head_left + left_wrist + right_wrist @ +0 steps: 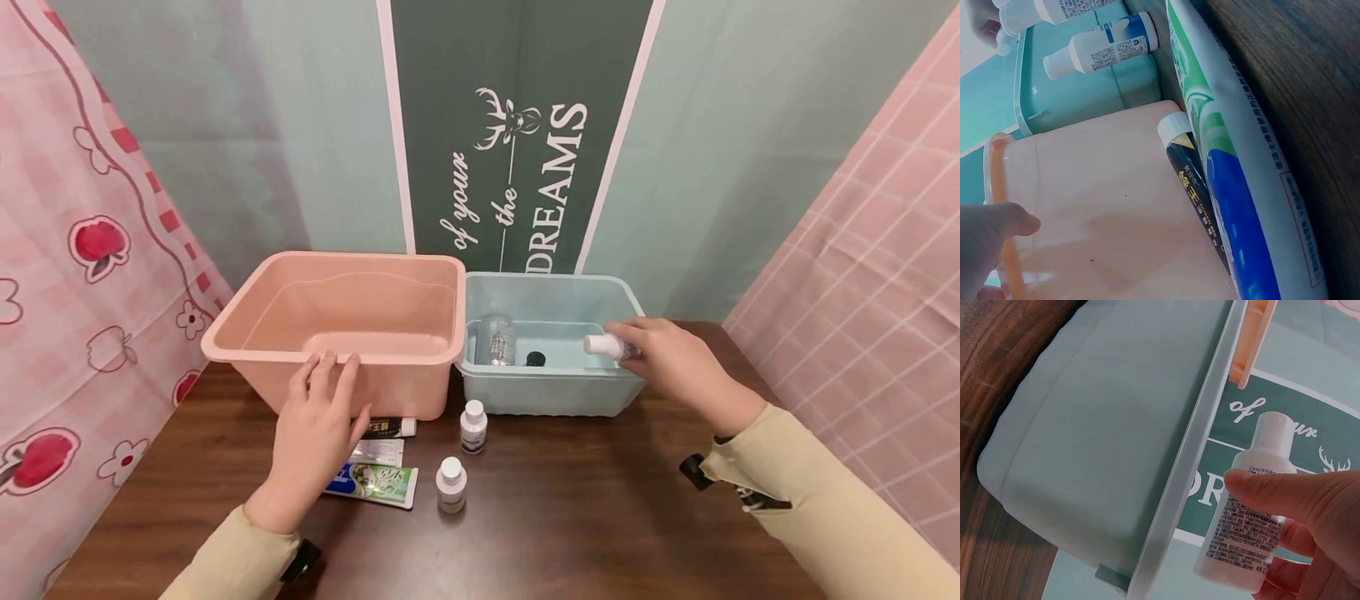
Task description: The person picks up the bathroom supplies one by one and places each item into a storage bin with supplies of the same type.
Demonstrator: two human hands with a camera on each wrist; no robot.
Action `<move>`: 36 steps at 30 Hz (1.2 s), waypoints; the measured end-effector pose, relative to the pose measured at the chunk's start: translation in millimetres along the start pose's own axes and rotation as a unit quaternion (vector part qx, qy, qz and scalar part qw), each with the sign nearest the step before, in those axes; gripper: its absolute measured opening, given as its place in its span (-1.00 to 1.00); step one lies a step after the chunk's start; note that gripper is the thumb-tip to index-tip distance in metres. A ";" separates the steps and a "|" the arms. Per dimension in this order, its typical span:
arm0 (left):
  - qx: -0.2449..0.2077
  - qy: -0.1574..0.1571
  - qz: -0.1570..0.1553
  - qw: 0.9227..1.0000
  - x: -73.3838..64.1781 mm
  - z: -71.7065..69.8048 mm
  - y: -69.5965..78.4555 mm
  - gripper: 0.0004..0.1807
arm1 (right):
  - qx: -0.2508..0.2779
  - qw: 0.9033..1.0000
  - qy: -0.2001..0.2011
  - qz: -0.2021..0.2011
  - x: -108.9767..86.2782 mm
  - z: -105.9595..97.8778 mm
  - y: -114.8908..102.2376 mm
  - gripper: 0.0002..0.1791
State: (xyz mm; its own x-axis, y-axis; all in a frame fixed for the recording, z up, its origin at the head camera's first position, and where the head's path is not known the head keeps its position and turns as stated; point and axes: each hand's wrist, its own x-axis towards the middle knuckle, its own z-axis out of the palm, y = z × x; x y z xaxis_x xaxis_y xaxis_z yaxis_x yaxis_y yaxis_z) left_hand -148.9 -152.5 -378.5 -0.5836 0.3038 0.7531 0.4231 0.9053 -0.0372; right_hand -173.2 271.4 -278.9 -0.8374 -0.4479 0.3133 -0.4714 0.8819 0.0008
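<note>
My right hand [671, 354] holds a small white bottle [1247, 512] with a white cap and printed label, its thumb across the front. In the head view the bottle is tilted over the right part of the light blue bin [551, 392]. Inside that bin are a clear bottle [497, 340] and a dark cap [536, 358]. My left hand [315, 425] rests at the front rim of the pink bin [420, 383], fingers extended, while the left wrist view shows the thumb [1019, 222] against the outer wall.
Two white bottles, one near the bins [473, 429] and one closer [452, 487], stand on the dark wooden table [570, 517]. Beside my left hand lie a green-and-blue tube [382, 485], a whitish tube [378, 452] and a black tube [390, 427]. Curtains enclose the table.
</note>
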 end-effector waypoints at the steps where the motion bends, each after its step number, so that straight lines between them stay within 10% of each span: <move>1: 0.000 0.000 0.000 1.000 0.8 0.4 0.0 -0.25 | 0.000 1.000 0.003 0.000 0.2 -1.2 0.8 -0.46; 36: -0.009 0.027 0.006 1.000 1.1 1.5 1.6 -0.36 | 0.017 0.999 -0.050 -0.007 27.5 -3.1 -0.1 -0.54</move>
State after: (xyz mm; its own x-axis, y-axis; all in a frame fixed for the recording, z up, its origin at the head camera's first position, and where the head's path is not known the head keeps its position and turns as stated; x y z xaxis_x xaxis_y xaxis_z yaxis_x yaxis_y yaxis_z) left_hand -149.9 -150.3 -378.7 -0.5401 0.2978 0.7872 0.4432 0.8958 -0.0349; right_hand -195.3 259.5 -267.3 -0.8527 -0.4750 0.2175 -0.4919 0.8702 -0.0282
